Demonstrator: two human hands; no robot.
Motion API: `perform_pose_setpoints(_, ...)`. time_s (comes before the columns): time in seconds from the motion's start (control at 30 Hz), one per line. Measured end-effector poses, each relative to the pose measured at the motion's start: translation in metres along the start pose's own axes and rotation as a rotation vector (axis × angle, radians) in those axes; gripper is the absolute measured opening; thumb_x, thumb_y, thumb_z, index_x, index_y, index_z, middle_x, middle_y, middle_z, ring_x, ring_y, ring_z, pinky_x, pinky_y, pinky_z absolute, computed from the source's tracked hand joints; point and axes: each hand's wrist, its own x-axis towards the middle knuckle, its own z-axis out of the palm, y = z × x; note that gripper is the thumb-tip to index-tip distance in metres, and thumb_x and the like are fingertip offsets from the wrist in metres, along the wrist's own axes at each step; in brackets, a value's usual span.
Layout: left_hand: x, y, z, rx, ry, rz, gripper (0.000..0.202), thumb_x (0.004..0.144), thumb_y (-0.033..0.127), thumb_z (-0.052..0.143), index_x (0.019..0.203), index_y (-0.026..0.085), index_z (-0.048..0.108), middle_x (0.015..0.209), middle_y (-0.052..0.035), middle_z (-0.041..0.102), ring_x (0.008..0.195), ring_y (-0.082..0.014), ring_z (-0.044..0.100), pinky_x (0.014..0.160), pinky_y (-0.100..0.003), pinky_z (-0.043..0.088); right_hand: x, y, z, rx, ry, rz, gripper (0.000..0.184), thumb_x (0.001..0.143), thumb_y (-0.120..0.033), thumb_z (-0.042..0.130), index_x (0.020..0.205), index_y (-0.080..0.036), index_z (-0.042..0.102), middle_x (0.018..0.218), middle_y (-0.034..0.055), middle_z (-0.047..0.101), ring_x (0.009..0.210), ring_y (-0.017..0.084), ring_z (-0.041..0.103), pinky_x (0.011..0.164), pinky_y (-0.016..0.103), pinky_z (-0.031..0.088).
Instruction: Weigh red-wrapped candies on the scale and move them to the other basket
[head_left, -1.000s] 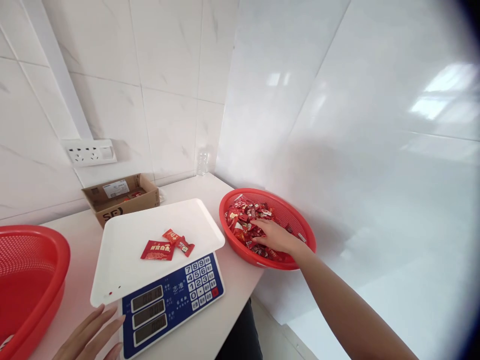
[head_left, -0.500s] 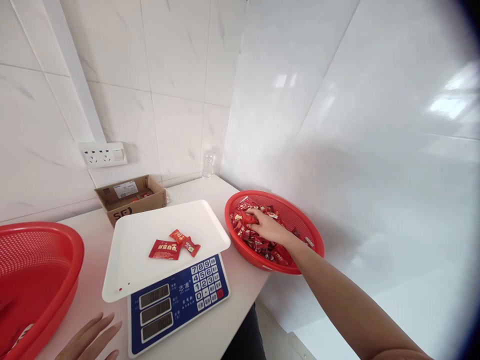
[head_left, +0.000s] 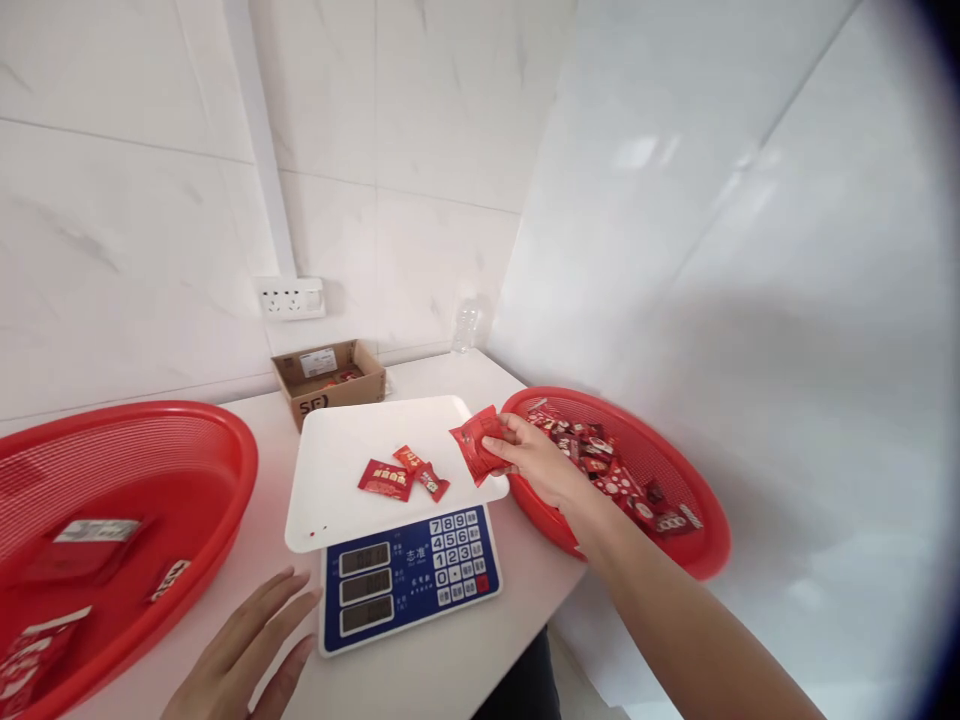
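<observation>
My right hand [head_left: 536, 462] is closed on a red snack packet [head_left: 477, 447], held over the right edge of the white scale tray [head_left: 337, 490]. Three red packets [head_left: 401, 477] lie on that tray. The blue-faced electronic scale [head_left: 409, 577] sits under the tray. Just right of my hand is a red mesh basket [head_left: 705, 525] holding several red packets. My left hand [head_left: 244, 655] rests flat on the counter with its fingers stretched out, beside the scale's left front corner, holding nothing.
A second red basket [head_left: 225, 470] with a few packets stands at the left. An open cardboard box [head_left: 330, 380] sits against the tiled wall under a white socket strip [head_left: 292, 298]. A clear bottle [head_left: 466, 325] stands in the corner. The counter edge runs along the bottom.
My right hand closed on a red packet in the right basket and carried it left to the scale tray's edge. The camera view swung right to left; my left hand stayed flat.
</observation>
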Motion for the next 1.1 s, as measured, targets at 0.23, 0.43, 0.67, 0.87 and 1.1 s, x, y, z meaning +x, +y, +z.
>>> perform_pose_setpoints(0.23, 0.002, 0.012, -0.019, 0.108, 0.008, -0.036, 0.034, 0.088, 0.037, 0.047, 0.119, 0.028, 0.057, 0.121, -0.0039, 0.066, 0.108, -0.0218, 0.064, 0.081, -0.029, 0.058, 0.036, 0.006, 0.063, 0.06, -0.169, 0.05, 0.034, 0.089, -0.04, 0.047, 0.118, -0.022, 0.048, 0.112, 0.0094, 0.065, 0.098, 0.019, 0.064, 0.081, 0.036, 0.053)
perform_pose_setpoints(0.43, -0.004, 0.01, -0.022, 0.1, 0.018, -0.076, 0.033, 0.089, 0.038, 0.047, 0.119, 0.028, 0.057, 0.12, -0.0038, 0.066, 0.107, -0.0218, 0.064, 0.08, -0.029, 0.058, 0.026, 0.022, 0.07, -0.632, -0.042, -0.314, 0.042, 0.085, -0.028, 0.053, 0.126, -0.022, 0.049, 0.129, 0.0109, 0.055, 0.122, 0.022, 0.048, 0.101, 0.043, 0.038)
perform_pose_setpoints(0.67, 0.008, 0.021, -0.019, 0.059, 0.019, -0.07, 0.03, 0.089, 0.037, 0.046, 0.115, 0.027, 0.058, 0.118, -0.0047, 0.067, 0.106, -0.0212, 0.064, 0.082, -0.03, 0.057, 0.016, 0.04, 0.068, -1.065, -0.117, -0.488, 0.033, 0.085, -0.017, 0.053, 0.116, -0.02, 0.064, 0.12, 0.0071, 0.063, 0.112, 0.023, 0.053, 0.097, 0.038, 0.042)
perform_pose_setpoints(0.87, 0.012, 0.026, -0.022, 0.073, 0.035, -0.059, 0.029, 0.091, 0.038, 0.043, 0.113, 0.026, 0.057, 0.114, -0.0057, 0.069, 0.103, -0.0207, 0.066, 0.078, -0.031, 0.058, 0.015, 0.039, 0.061, -1.171, -0.041, -0.497, 0.032, 0.087, -0.016, 0.049, 0.114, -0.019, 0.066, 0.122, 0.0085, 0.063, 0.11, 0.026, 0.054, 0.093, 0.042, 0.044)
perform_pose_setpoints(1.1, 0.009, 0.027, -0.027, 0.027, -0.001, -0.083, 0.029, 0.091, 0.038, 0.045, 0.113, 0.026, 0.058, 0.116, -0.0064, 0.067, 0.107, -0.022, 0.064, 0.082, -0.033, 0.058, -0.007, 0.036, 0.086, -1.18, -0.208, -0.555, 0.032, 0.088, -0.031, 0.053, 0.117, -0.025, 0.064, 0.126, 0.0047, 0.061, 0.123, 0.03, 0.046, 0.098, 0.051, 0.04)
